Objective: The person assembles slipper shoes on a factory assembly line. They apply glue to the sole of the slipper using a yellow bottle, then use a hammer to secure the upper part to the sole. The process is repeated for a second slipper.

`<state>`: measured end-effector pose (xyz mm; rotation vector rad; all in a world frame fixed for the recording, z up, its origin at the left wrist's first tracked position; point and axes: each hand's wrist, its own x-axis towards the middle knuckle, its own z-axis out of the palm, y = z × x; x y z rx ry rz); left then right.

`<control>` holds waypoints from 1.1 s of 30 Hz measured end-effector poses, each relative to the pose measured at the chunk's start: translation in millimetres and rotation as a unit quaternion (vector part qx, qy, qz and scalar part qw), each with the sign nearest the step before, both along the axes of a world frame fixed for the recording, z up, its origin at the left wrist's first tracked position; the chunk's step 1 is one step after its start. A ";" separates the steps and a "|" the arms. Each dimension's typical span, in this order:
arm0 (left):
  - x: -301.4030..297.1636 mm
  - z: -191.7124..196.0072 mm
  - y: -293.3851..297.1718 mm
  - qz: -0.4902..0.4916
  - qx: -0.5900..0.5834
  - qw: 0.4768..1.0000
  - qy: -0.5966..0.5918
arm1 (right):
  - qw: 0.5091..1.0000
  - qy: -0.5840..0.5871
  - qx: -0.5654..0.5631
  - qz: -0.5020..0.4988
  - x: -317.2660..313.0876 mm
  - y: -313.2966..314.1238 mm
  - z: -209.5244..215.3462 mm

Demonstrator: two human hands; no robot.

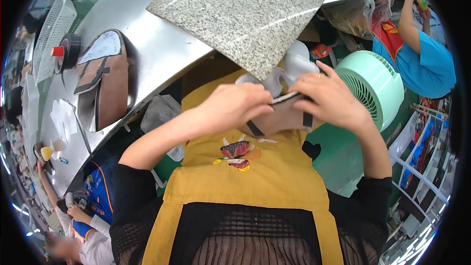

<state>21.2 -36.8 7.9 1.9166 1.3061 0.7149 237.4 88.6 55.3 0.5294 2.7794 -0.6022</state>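
Over my lap, in front of the yellow apron (250, 181), I hold a brown fabric piece (282, 120) with black straps and a pale edge. My left hand (235, 105) pinches its upper left edge. My right hand (331, 98), with a ring on one finger, grips the same edge farther right, thumb below and fingers above. Soft light-grey material (297, 64) sticks up behind the piece; whether it is joined to it I cannot tell. A similar brown bag-like item (112, 88) with black trim stands on the metal table to the left.
A speckled stone slab (245, 19) lies on the metal table (162, 56), its corner pointing toward my hands. A mint-green fan (373, 88) stands close right. At the left are a black round container (71, 51) and a white basket (54, 34). Co-workers sit upper right and lower left.
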 end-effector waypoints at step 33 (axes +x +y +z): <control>-1.7 -8.8 64.2 0.177 -0.008 0.983 0.049 | 0.983 0.166 0.043 -0.072 -43.3 47.5 -23.3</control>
